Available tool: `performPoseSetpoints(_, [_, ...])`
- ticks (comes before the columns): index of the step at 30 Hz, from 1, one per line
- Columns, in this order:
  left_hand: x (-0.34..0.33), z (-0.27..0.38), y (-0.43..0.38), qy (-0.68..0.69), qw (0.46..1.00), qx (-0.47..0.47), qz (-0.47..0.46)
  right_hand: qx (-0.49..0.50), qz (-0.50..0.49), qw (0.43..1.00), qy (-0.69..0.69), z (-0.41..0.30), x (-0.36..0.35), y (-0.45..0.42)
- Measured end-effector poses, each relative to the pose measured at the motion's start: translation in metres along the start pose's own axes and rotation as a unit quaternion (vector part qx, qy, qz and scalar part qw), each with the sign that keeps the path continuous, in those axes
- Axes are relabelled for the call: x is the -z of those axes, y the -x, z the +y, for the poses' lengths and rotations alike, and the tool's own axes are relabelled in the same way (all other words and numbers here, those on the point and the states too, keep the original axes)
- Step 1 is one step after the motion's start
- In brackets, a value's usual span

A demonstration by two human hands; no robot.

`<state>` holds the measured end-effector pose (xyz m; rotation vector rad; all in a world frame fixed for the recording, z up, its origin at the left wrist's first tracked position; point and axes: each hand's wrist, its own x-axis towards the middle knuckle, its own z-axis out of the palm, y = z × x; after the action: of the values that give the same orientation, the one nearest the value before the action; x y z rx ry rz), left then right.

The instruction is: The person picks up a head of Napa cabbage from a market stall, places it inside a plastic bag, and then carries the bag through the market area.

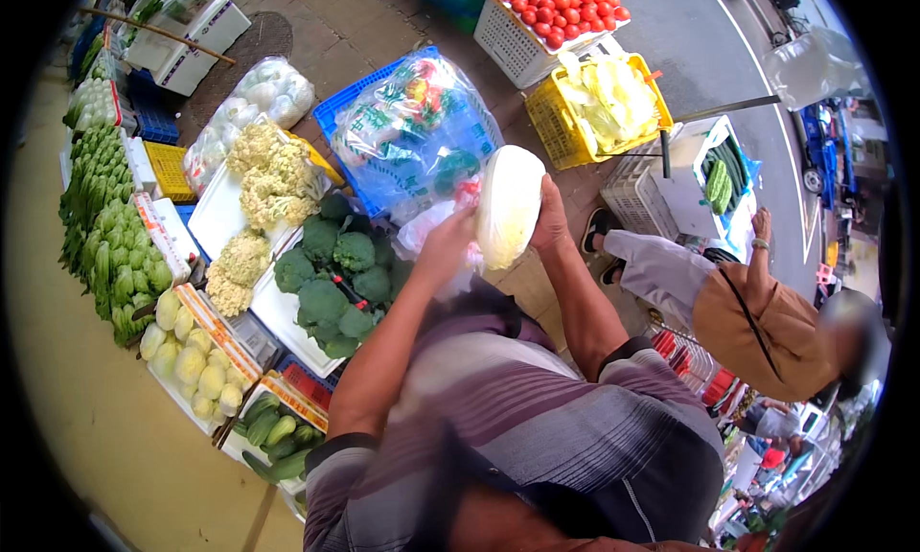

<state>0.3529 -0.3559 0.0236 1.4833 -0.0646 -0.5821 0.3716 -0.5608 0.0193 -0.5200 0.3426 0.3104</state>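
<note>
A pale napa cabbage (510,207), its surface smooth and shiny, is held upright in front of my body. My right hand (550,214) grips its right side, with most of the fingers hidden behind it. Slightly blurred, my left hand (451,246) has its fingers bent against the cabbage's lower left edge. Thin white and pink plastic bags (424,225) bunch up beside my left hand. Just beyond the cabbage is a blue crate (332,113) covered with clear printed plastic bags (392,131).
Broccoli (320,300) and cauliflower (269,171) lie on white foam trays to the left. Beyond are a yellow crate of leafy vegetables (550,124) and tomatoes (557,9). A person (755,329) stands at right beside a foam box of green gourds (719,185).
</note>
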Motion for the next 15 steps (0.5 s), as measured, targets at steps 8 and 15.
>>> performPoseSetpoints(8, [0.000,0.029,-0.024,0.233,0.971,0.059,-0.001,-0.091,-0.075,0.993,-0.017,0.009,0.008,-0.006])
performPoseSetpoints(15, [0.034,0.000,0.028,0.296,0.946,0.104,0.088,-0.112,-0.021,0.993,0.030,0.053,-0.024,-0.022])
